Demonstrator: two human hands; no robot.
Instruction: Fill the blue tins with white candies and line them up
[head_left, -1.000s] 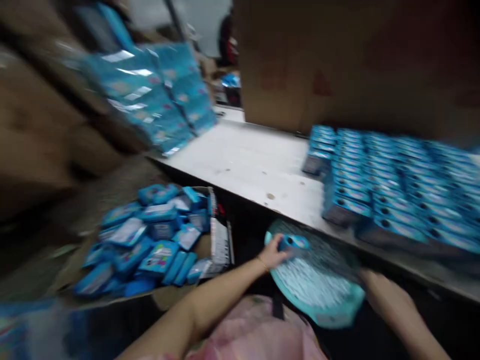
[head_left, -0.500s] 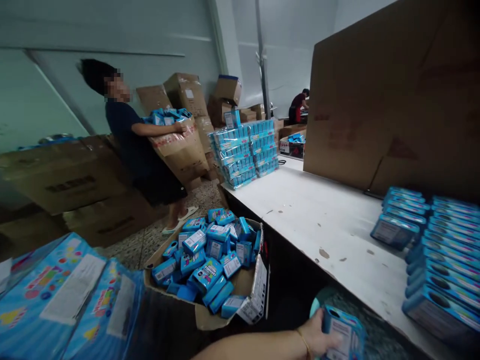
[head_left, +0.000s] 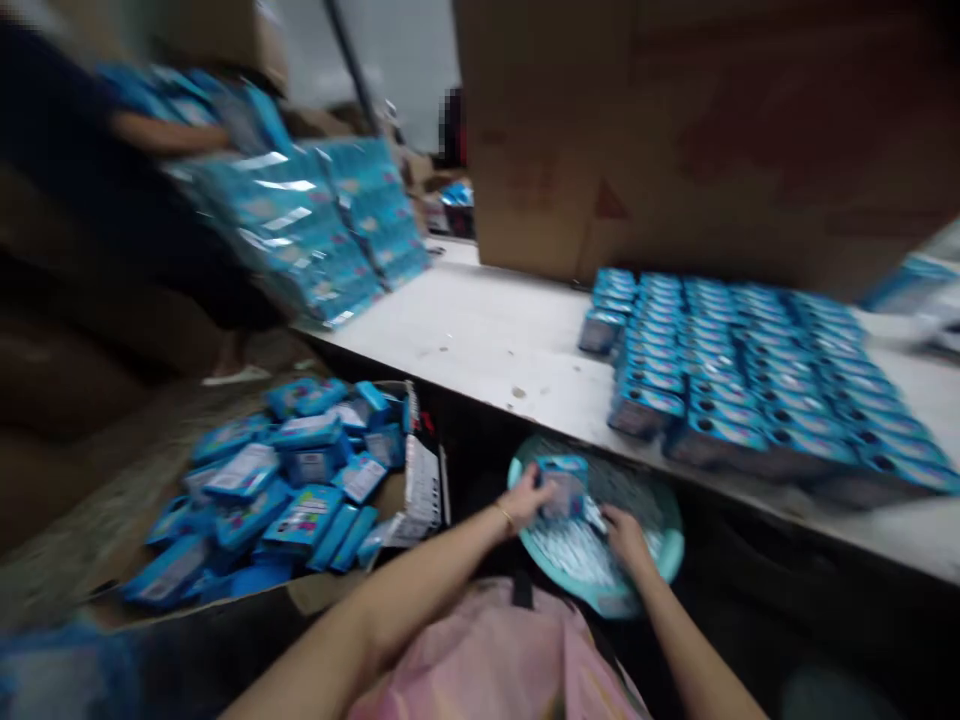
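Observation:
My left hand (head_left: 526, 497) is closed on the side of a small blue box (head_left: 562, 484), held over a turquoise basin (head_left: 676, 545). Inside the basin lie many small silvery packets (head_left: 574, 550). Over the basin's right part is my right hand (head_left: 627, 540), its fingers pinched at a small pale piece beside the box, too blurred to name. Left of the basin, an open carton (head_left: 424, 490) holds a loose heap of similar blue boxes (head_left: 304, 515).
Rows of blue boxes (head_left: 750, 385) stand on the white table (head_left: 480, 330), before a large brown carton (head_left: 705, 140). Shrink-wrapped blue packs (head_left: 300, 225) are stacked at its far left end. A person in dark clothes (head_left: 112, 190) is at the left, an arm over more blue boxes.
The view has swung right and down. My left hand and its box are now over the basin, and my right hand has come into view. The person at the left appears closer.

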